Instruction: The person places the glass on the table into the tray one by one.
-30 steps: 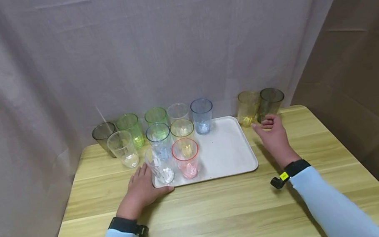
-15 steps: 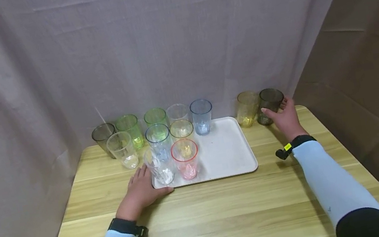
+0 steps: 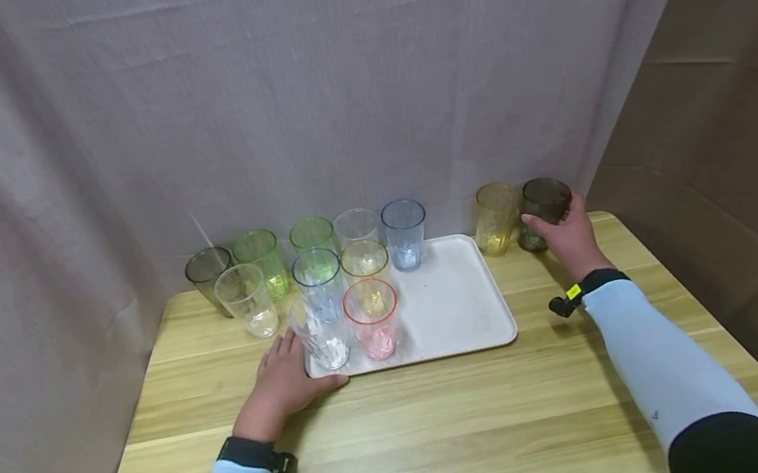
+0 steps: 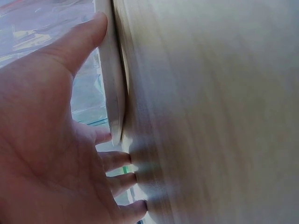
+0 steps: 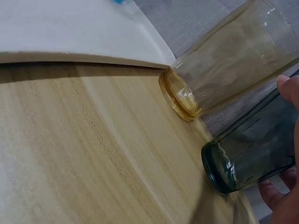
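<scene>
At the back right, my right hand (image 3: 572, 238) grips a dark smoky drinking glass (image 3: 546, 200), thumb on its near side and fingers round the far right. An amber glass (image 3: 497, 217) stands upright just left of it; the right wrist view shows both bases, the dark one (image 5: 219, 170) and the amber one. My left hand (image 3: 285, 378) rests at the front left corner of a white tray (image 3: 452, 304), its thumb along the front edge. In the left wrist view that thumb lies on the tray's rim (image 4: 112, 79) and the spread fingers reach past the corner.
On the tray stand several glasses, among them a red-rimmed one (image 3: 373, 318), a clear one (image 3: 324, 339) and a blue one (image 3: 405, 232). Left of it are a dark glass (image 3: 209, 276), a green one (image 3: 261, 257) and a clear one (image 3: 245, 298). A grey curtain (image 3: 353, 89) hangs behind the table.
My right hand has moved right and back from in front of the amber and dark glasses and taken hold of the dark one. My left hand has stayed at the tray corner.
</scene>
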Tool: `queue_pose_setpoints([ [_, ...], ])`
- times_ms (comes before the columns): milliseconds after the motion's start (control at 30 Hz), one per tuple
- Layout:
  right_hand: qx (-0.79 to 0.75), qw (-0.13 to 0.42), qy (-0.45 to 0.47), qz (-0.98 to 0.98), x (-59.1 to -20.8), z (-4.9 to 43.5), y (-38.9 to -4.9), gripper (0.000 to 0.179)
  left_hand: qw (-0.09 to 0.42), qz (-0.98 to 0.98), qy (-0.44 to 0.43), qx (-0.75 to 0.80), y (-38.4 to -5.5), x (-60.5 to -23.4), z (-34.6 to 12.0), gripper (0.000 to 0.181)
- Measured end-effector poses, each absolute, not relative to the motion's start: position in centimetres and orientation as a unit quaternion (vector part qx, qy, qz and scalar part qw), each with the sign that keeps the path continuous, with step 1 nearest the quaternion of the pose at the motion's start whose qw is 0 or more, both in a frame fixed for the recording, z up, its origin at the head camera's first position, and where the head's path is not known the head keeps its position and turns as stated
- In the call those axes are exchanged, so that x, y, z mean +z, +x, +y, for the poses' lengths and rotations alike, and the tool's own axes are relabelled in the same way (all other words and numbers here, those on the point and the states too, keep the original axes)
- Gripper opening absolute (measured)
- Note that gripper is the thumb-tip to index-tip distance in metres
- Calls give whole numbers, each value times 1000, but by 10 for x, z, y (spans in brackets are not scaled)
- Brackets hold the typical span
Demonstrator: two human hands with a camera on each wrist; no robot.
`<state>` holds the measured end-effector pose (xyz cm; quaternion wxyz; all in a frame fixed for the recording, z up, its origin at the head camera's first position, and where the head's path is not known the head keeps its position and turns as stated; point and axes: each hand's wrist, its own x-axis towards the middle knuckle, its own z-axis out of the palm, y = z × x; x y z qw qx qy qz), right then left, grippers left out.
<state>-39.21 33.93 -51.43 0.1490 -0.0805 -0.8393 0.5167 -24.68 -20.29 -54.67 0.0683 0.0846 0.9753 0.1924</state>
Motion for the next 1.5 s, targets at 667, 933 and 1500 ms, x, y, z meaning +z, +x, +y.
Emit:
queue_pose_setpoints([
  [667, 519, 148, -87, -837, -512, 337, -326, 108, 69, 975, 91, 191, -249, -546, -203, 130],
  [933, 526, 139, -75, -836, -508, 321, -299, 100, 72, 975, 86, 190, -248, -546, -204, 130],
  [1500, 551, 68, 17, -831, -503, 209, -314, 103, 70, 975, 83, 194, -247, -546, -203, 129],
])
